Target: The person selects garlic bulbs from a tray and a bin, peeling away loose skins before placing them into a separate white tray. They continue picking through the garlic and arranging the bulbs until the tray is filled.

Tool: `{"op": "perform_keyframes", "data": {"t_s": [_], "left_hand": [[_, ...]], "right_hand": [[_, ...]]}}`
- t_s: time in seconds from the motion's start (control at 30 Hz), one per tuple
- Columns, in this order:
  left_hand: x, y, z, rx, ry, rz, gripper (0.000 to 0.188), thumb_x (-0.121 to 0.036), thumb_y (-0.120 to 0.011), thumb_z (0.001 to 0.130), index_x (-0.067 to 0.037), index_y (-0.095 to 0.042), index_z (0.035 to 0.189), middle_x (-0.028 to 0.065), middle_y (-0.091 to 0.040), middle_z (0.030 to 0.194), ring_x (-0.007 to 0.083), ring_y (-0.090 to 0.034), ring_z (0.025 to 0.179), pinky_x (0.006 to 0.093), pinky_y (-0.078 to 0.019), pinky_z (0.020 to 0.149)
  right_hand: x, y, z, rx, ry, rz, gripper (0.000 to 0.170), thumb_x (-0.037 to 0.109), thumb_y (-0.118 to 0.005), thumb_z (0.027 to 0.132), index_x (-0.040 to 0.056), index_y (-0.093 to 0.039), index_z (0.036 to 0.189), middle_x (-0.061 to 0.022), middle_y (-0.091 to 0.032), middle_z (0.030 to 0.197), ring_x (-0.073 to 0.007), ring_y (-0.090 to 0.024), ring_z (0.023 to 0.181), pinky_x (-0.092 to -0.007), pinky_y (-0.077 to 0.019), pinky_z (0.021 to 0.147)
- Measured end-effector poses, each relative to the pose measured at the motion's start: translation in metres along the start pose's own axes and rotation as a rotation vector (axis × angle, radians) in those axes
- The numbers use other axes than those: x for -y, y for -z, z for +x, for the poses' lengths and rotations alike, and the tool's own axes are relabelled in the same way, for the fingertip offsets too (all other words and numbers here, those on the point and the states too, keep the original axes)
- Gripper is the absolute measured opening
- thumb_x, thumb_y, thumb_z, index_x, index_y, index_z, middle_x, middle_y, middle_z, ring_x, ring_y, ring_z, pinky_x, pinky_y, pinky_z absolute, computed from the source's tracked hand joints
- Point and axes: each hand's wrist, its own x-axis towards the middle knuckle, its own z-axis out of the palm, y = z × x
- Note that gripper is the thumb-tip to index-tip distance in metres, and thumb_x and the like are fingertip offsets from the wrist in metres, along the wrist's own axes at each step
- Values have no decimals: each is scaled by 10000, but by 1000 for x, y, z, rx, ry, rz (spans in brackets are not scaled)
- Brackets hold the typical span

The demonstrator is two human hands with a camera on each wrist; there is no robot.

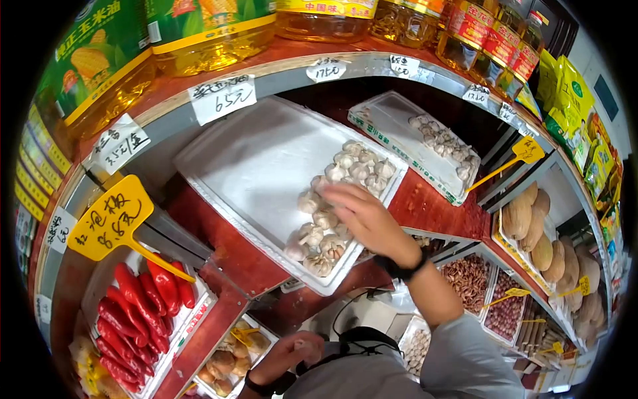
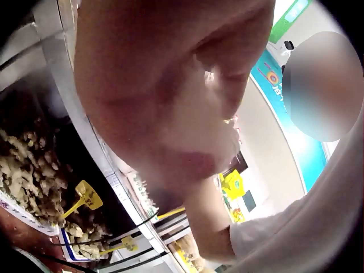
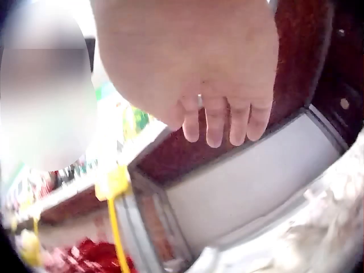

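Note:
My right hand [image 1: 355, 209] is over the garlic bulbs [image 1: 362, 166] at the right side of a large white foam tray [image 1: 232, 159], its fingertips right at the bulbs. In the right wrist view its fingers [image 3: 214, 128] are extended, with nothing gripped in them. Low in front of the body, my left hand [image 1: 282, 359] is curled around a pale whitish thing [image 1: 308, 347]. The left wrist view shows this thing blurred in the palm; I cannot tell its kind.
A second foam tray [image 1: 392, 120] with garlic stands behind. Red peppers [image 1: 133, 319] lie at left below a yellow price sign [image 1: 109, 216]. Oil bottles [image 1: 206, 33] line the shelf above. Squashes [image 1: 531, 226] and shallots [image 1: 505, 312] are at right, onions [image 1: 226, 362] below.

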Motion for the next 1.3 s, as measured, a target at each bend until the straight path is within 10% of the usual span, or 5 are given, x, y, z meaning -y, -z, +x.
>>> {"op": "perform_keyframes", "data": {"t_s": [0.3,0.4,1.0,1.07,1.3], "left_hand": [[2,-76,107,208,-485,707,395,-189,-730,860,-11,-612,1192,161,-571,1264,313,-525,1232,401,-411,1036],[13,-143,140,278,-490,895,570,-198,-781,823,-52,-524,1310,185,-521,1321,361,-532,1219,431,-447,1009],[150,-309,171,479,-329,1198,602,-188,-644,901,11,-399,1415,218,-326,1510,359,-424,1304,411,-413,1016],[157,-313,162,361,-205,1175,586,-117,-643,889,11,-401,1408,200,-299,1525,338,-429,1305,393,-427,1002],[159,-310,153,279,-150,1270,567,-72,-628,886,-9,-413,1407,178,-285,1533,319,-405,1324,395,-426,1004]], "right_hand": [[51,-17,-274,-38,-983,1267,672,238,-554,1021,130,-180,1569,-82,-301,1548,-212,-426,1345,-387,-398,1084],[63,-34,-335,-459,-841,1732,686,174,-584,1004,144,-193,1566,-81,-363,1500,-202,-449,1323,-386,-442,1045],[-10,-119,-863,-1866,-747,1718,223,307,-529,966,165,-596,1124,-21,-644,1006,-196,-622,892,-432,-526,804],[-13,-118,-874,-2077,-1230,1410,219,336,-523,961,178,-609,1086,1,-645,962,-200,-607,873,-435,-493,804],[-53,-140,-922,-2184,-1410,1171,509,447,-579,903,146,-518,1309,-70,-523,1337,-285,-534,1152,-463,-461,954]]}}
